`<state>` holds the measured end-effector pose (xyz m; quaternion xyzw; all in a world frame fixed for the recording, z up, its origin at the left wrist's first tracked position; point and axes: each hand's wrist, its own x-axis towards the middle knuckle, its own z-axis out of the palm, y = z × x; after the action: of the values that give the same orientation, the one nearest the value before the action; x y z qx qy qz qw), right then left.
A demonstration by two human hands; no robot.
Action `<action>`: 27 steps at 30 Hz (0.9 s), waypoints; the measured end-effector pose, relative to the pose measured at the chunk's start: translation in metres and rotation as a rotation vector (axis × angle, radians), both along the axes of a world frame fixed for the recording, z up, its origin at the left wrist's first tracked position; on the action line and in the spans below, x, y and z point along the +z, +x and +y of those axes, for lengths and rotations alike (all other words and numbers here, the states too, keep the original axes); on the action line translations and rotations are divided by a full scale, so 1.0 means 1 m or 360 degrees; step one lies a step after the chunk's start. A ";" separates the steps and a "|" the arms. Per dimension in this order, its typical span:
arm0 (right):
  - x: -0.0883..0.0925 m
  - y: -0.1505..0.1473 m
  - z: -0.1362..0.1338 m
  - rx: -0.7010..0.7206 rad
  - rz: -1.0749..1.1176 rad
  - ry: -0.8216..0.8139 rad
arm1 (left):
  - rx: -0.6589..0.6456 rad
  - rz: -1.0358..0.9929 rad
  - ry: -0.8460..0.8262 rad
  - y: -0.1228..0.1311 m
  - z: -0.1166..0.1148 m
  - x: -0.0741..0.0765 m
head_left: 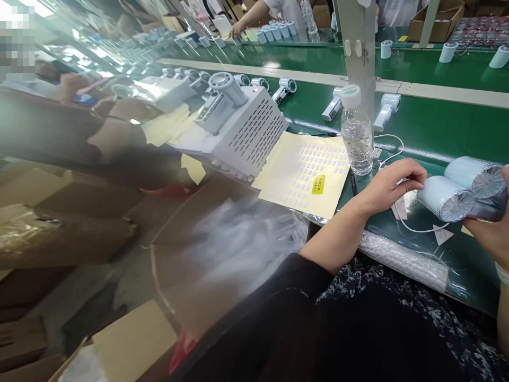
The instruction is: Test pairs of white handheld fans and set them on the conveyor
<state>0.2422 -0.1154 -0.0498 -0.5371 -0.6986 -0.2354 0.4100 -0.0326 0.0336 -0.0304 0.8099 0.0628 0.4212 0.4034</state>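
Note:
At the right edge, my right hand (491,231) is partly cut off by the frame, its fingers wrapped around a group of light-blue cylinders with silvery, pleated-looking ends. The front cylinder (443,197) lies beside an upper one (473,174), and a darker part shows beneath them. My left hand (392,183) is closed, thumb and forefinger pinched together at the front cylinder's left end. Whatever lies between those fingertips is too small to make out. Close to my left wrist are a black pen (353,184) and a thin white cable (415,229).
A clear water bottle (357,139) stands beside a yellow sticker sheet (314,172). Left of it is a slotted white box (252,132) with a handheld fan body on top. Fan bodies lie on the green conveyor (441,114). A carton (167,265) holds blurred plastic bags. Co-workers' arms show at left and back.

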 end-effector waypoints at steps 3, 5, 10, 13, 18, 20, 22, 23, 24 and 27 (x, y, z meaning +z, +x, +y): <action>-0.001 0.000 0.001 0.0008 -0.0064 0.0028 | 0.0029 0.0126 -0.0005 -0.001 -0.001 0.004; -0.003 0.002 0.003 0.0020 -0.0076 0.0043 | 0.0060 0.0233 -0.0019 -0.001 -0.003 0.007; -0.004 0.005 0.003 0.0021 -0.0044 -0.0028 | 0.0128 0.0368 -0.0087 0.001 -0.012 0.015; 0.001 0.002 0.001 0.0015 -0.0023 -0.0025 | 0.0111 0.0279 -0.0227 0.002 -0.014 0.015; 0.000 -0.001 -0.001 0.0015 0.0043 -0.0014 | 0.0037 -0.0177 -0.0758 0.013 -0.007 0.000; -0.006 0.000 -0.001 0.0035 0.0142 -0.0048 | 0.0021 -0.0346 -0.0996 0.022 -0.003 -0.010; -0.011 0.000 0.000 0.0050 0.0406 -0.0133 | 0.0105 -0.0340 -0.1201 0.032 0.000 -0.021; -0.012 -0.002 0.001 0.0064 0.0613 -0.0201 | 0.0182 -0.0285 -0.1284 0.037 0.001 -0.026; -0.011 -0.005 0.002 0.0090 0.0858 -0.0274 | 0.0268 -0.0215 -0.1356 0.042 0.002 -0.030; 0.002 -0.022 0.005 0.0231 0.1580 -0.0394 | 0.0459 -0.0118 -0.1519 0.052 0.003 -0.036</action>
<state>0.2204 -0.1104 -0.0477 -0.5788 -0.4780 0.1612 0.6407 0.0191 0.0367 -0.0663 0.5025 0.3455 0.4256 0.6686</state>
